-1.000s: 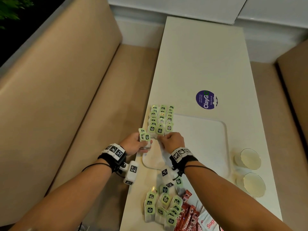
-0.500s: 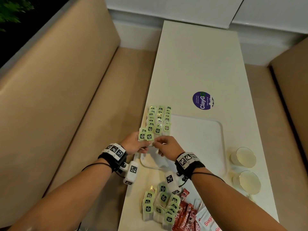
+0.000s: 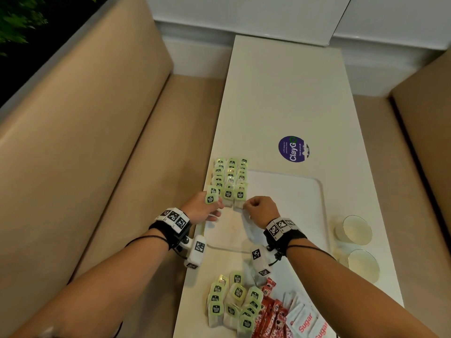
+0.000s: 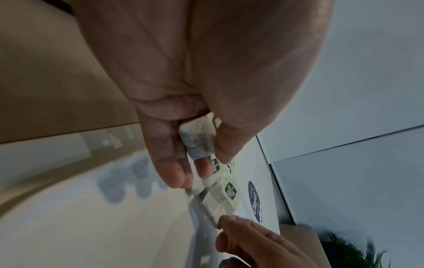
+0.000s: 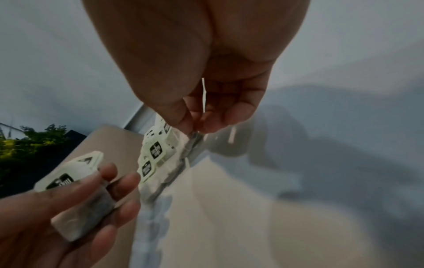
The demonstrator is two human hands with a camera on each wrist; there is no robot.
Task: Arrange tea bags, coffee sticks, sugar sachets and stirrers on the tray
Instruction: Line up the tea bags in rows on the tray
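Three rows of tea bags on the tray's left side

Left of the white tray, the left hand grips a few green-tagged tea bags between thumb and curled fingers. Rows of tea bags lie along the tray's left edge. The right hand pinches the near end of the rightmost row's front bag. Loose tea bags, red coffee sticks and sugar sachets lie nearer than the tray.

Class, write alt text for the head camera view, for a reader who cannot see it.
Two hands work at the near end of three rows of green-tagged tea bags on a white tray's left side: the left hand holds spare tea bags, the right hand pinches the row's end. Loose tea bags, red coffee sticks and sugar sachets lie nearer, two glasses to the right.
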